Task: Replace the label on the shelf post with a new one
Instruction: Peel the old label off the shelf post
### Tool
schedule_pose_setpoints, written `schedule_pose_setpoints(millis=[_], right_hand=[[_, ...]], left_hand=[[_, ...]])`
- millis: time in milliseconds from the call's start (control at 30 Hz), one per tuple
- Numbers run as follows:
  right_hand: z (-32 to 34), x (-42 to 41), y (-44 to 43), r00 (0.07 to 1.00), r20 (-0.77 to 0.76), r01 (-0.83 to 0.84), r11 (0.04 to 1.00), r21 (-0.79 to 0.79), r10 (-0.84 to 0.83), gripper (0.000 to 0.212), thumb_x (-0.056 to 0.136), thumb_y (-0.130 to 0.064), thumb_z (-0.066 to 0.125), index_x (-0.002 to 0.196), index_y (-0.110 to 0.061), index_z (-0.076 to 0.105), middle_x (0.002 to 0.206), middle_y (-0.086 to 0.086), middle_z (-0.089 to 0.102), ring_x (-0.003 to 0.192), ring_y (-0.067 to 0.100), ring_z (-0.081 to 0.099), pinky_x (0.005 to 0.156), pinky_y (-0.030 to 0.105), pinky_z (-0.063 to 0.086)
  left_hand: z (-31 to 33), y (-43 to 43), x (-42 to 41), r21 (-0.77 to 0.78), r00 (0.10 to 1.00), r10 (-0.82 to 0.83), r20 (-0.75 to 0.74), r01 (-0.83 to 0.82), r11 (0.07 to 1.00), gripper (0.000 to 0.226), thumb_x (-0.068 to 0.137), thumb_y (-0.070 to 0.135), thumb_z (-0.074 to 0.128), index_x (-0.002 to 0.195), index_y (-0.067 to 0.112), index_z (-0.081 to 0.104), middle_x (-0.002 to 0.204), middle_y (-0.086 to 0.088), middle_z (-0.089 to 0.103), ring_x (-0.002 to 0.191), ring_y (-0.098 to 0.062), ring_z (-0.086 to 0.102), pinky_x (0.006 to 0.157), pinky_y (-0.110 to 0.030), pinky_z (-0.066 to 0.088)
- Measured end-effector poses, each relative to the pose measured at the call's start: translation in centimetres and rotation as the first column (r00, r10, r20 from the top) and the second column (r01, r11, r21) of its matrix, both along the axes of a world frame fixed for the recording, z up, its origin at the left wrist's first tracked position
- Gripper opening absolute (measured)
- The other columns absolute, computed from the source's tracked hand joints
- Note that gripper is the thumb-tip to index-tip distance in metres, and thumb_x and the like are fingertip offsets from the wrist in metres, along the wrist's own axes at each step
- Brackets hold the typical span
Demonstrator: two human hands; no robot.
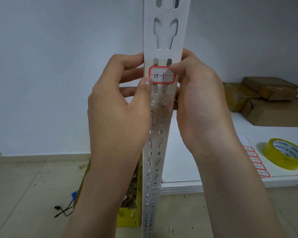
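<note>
A white slotted shelf post [164, 31] rises through the middle of the view. A red-bordered white label [162, 75] marked "15-1" lies across its front. My left hand [117, 100] wraps the post's left side, its thumb pressing the label's lower left corner. My right hand [201, 100] wraps the right side, its thumb on the label's upper right corner. Below the label the post carries brownish torn label residue [162, 107].
On the white shelf [184, 162] at right lie a sheet of red-bordered labels [255, 160], a yellow tape roll [285, 153] and brown cardboard boxes [272, 102]. A yellow box [129, 217] stands on the tiled floor left of the post, with a black cord [64, 211] nearby.
</note>
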State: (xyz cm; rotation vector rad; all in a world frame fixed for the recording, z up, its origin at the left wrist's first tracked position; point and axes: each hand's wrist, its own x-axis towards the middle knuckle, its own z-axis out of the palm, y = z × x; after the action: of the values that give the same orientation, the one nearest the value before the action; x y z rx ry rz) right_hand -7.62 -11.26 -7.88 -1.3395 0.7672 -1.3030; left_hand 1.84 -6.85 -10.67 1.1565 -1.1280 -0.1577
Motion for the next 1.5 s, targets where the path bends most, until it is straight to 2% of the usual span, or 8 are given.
schedule_pose_setpoints(millis=[100, 267, 567, 700, 833, 967, 1300, 1500], right_hand=[[0.16, 0.02, 0.23, 1.000, 0.015, -0.004, 1.000, 0.017, 0.003, 0.033, 0.095, -0.012, 0.042, 0.115, -0.022, 0.067, 0.099, 0.003, 0.075, 0.074, 0.012, 0.064, 0.054, 0.023, 0.049], [0.24, 0.33, 0.12, 0.999, -0.002, 0.041, 0.999, 0.028, -0.041, 0.030, 0.094, -0.011, 0.043, 0.114, -0.021, 0.064, 0.099, 0.006, 0.073, 0.079, 0.016, 0.063, 0.061, 0.031, 0.047], [0.01, 0.33, -0.09, 0.999, 0.029, 0.018, 0.999, 0.027, -0.018, 0.037, 0.088, -0.002, 0.044, 0.105, -0.026, 0.066, 0.097, 0.001, 0.075, 0.086, 0.017, 0.070, 0.059, 0.028, 0.051], [-0.04, 0.26, -0.25, 0.999, 0.045, 0.002, 1.000, 0.002, -0.002, 0.040, 0.088, -0.009, 0.041, 0.119, -0.018, 0.065, 0.107, 0.010, 0.075, 0.082, 0.018, 0.067, 0.061, 0.031, 0.050], [-0.18, 0.36, -0.24, 0.999, 0.021, 0.028, 1.000, -0.010, -0.028, 0.047, 0.076, -0.025, 0.043, 0.116, -0.018, 0.066, 0.108, 0.013, 0.074, 0.082, 0.025, 0.067, 0.062, 0.036, 0.053], [-0.01, 0.24, -0.04, 0.999, 0.038, -0.001, 1.000, -0.001, 0.001, 0.038, 0.092, -0.013, 0.041, 0.121, -0.017, 0.065, 0.097, 0.007, 0.073, 0.073, 0.013, 0.065, 0.058, 0.030, 0.050], [0.04, 0.25, 0.23, 0.999, 0.041, -0.006, 1.000, 0.017, 0.005, 0.035, 0.093, -0.010, 0.041, 0.116, -0.021, 0.065, 0.099, 0.004, 0.073, 0.081, 0.018, 0.065, 0.060, 0.032, 0.051], [0.12, 0.19, 0.26, 0.999, 0.037, 0.004, 1.000, 0.015, -0.005, 0.035, 0.091, -0.007, 0.043, 0.111, -0.024, 0.066, 0.090, 0.000, 0.074, 0.074, 0.013, 0.066, 0.056, 0.029, 0.051]], left_hand=[[-0.06, 0.02, 0.01, 0.002, 1.000, -0.002, 0.002, 0.002, 1.000, 0.025, 0.098, 0.017, 0.066, 0.118, 0.031, 0.065, 0.111, 0.019, 0.073, 0.097, 0.002, 0.070, 0.079, -0.027, 0.060], [-0.07, 0.08, 0.13, 0.004, 1.000, -0.014, -0.001, 0.014, 1.000, 0.027, 0.097, 0.014, 0.066, 0.119, 0.029, 0.066, 0.113, 0.017, 0.074, 0.100, 0.000, 0.071, 0.083, -0.034, 0.061], [0.02, 0.03, 0.19, 0.027, 1.000, -0.016, -0.004, 0.016, 1.000, 0.028, 0.096, 0.016, 0.068, 0.122, 0.027, 0.065, 0.116, 0.016, 0.073, 0.101, -0.001, 0.070, 0.085, -0.037, 0.062], [0.10, 0.14, 0.08, 0.030, 0.999, -0.021, -0.026, 0.022, 0.999, 0.025, 0.097, 0.020, 0.067, 0.120, 0.029, 0.066, 0.113, 0.014, 0.074, 0.095, -0.008, 0.072, 0.083, -0.042, 0.062], [0.17, 0.29, 0.00, 0.042, 1.000, -0.020, -0.024, 0.021, 0.999, 0.023, 0.098, 0.025, 0.066, 0.119, 0.034, 0.065, 0.112, 0.018, 0.074, 0.088, -0.009, 0.072, 0.078, -0.038, 0.063], [0.12, 0.32, -0.06, 0.043, 0.999, -0.019, -0.026, 0.020, 0.999, 0.023, 0.098, 0.025, 0.065, 0.119, 0.035, 0.065, 0.111, 0.018, 0.074, 0.090, -0.007, 0.072, 0.076, -0.035, 0.062], [0.02, 0.27, -0.01, 0.035, 0.999, -0.019, -0.027, 0.020, 0.999, 0.023, 0.098, 0.024, 0.064, 0.120, 0.033, 0.065, 0.113, 0.017, 0.074, 0.093, -0.006, 0.072, 0.076, -0.034, 0.062], [-0.08, 0.22, -0.14, 0.029, 0.999, -0.023, -0.029, 0.024, 0.999, 0.024, 0.098, 0.024, 0.065, 0.121, 0.033, 0.065, 0.112, 0.018, 0.073, 0.091, -0.006, 0.072, 0.074, -0.031, 0.061]])
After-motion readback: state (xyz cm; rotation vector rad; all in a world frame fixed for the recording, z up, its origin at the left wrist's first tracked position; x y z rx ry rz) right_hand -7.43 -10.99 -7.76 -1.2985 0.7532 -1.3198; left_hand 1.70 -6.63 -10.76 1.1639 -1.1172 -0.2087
